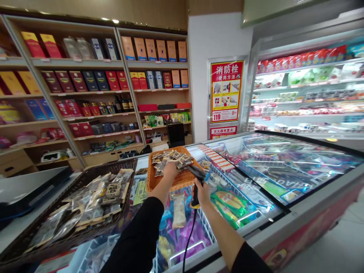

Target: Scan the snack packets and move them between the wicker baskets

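Observation:
My right hand [202,192] is wrapped round the handle of a black barcode scanner [197,172], its head pointing up and left over the rim of an orange woven basket [186,178]. A black cable runs down from the scanner's yellow-tipped handle. Inside the basket lies a pile of small snack packets [178,156] with tan edges and dark print. My left hand [170,168] reaches into the basket and touches the packets; its fingers are mostly hidden, so any grip is unclear. The basket rests on the glass top of a chest freezer [280,214].
To the left, a dark brown woven basket [130,167] holds more packets. Under the glass, wire baskets contain frozen bags, some green [227,206]. A flat grey-topped device [25,189] stands far left. Shelves of boxes [99,93] and a lit refrigerated display [309,91] stand behind.

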`<state>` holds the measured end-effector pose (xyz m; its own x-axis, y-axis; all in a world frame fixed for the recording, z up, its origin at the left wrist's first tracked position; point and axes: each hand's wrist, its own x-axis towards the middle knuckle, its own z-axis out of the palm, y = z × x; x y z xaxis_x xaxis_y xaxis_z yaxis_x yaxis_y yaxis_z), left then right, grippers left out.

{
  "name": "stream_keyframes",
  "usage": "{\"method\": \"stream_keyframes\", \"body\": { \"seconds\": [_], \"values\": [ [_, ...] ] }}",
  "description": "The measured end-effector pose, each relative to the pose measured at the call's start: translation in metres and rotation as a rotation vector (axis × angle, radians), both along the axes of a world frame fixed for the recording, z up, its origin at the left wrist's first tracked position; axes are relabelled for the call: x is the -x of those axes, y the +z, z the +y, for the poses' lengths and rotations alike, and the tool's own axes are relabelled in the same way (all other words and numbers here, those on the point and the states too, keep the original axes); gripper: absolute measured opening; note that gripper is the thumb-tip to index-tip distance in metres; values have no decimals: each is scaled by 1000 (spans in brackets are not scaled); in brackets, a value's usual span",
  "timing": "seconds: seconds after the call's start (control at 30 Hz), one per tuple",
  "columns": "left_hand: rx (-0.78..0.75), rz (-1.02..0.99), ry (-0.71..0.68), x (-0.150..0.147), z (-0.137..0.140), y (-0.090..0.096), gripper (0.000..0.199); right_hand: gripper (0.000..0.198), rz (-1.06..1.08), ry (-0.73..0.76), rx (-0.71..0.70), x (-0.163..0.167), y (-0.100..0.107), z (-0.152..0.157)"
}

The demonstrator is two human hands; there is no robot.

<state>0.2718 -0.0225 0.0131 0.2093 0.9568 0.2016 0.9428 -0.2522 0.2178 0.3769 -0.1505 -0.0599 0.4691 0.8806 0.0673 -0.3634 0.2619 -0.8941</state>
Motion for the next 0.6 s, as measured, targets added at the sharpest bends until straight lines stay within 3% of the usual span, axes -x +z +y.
{"method": "stream_keyframes", "body": {
  "seconds": [0.13,0.23,0.33,0.43,0.5,0.6],
  "values": [
    [25,-35,-27,-2,8,1,24,35,-16,-23,-9,3,4,-2],
    [10,-83,-14,15,10,15,17,38,3,-3,-12,1,6,-5],
    [-32,-230,-2,52,3,31,21,40,17,18,-16,-1,9,-12],
    [-31,-663,-29,102,-13,39,26,41,12,60,-33,6,16,-20],
    [-7,-885,-29,136,-28,37,31,40,-18,128,-59,21,22,-25],
    [-58,-929,34,175,-47,24,35,39,-94,260,-107,56,28,-31]
  ]
}}
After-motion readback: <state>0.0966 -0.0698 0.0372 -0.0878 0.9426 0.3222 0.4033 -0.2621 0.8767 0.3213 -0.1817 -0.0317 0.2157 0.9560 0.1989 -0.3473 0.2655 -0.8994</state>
